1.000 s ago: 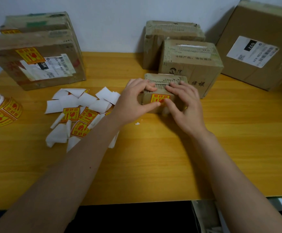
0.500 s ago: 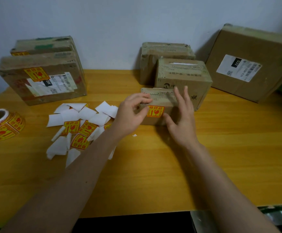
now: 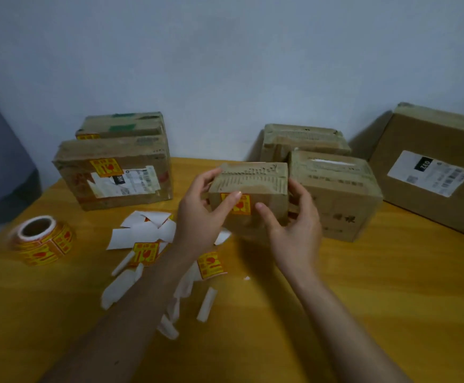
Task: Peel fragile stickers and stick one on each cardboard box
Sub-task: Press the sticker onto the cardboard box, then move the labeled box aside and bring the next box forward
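A small cardboard box (image 3: 264, 186) is held up above the table between both hands. A yellow-and-red fragile sticker (image 3: 242, 204) sits on its front face. My left hand (image 3: 202, 214) grips the box's left end, thumb across the sticker. My right hand (image 3: 294, 228) grips the right end, thumb on the front face. A roll of fragile stickers (image 3: 43, 240) lies at the left. Loose stickers (image 3: 210, 264) and white backing papers (image 3: 139, 230) lie under my left forearm.
Two stickered boxes (image 3: 114, 178) stand at the back left on the wooden table (image 3: 391, 286). Two unstickered boxes (image 3: 336, 189) stand behind the held one, and a large box with a white shipping label (image 3: 430, 170) leans on the wall at the right.
Both hands closed on the small box and lifted it off the table, bringing it up and a little toward me. The camera tilted upward.
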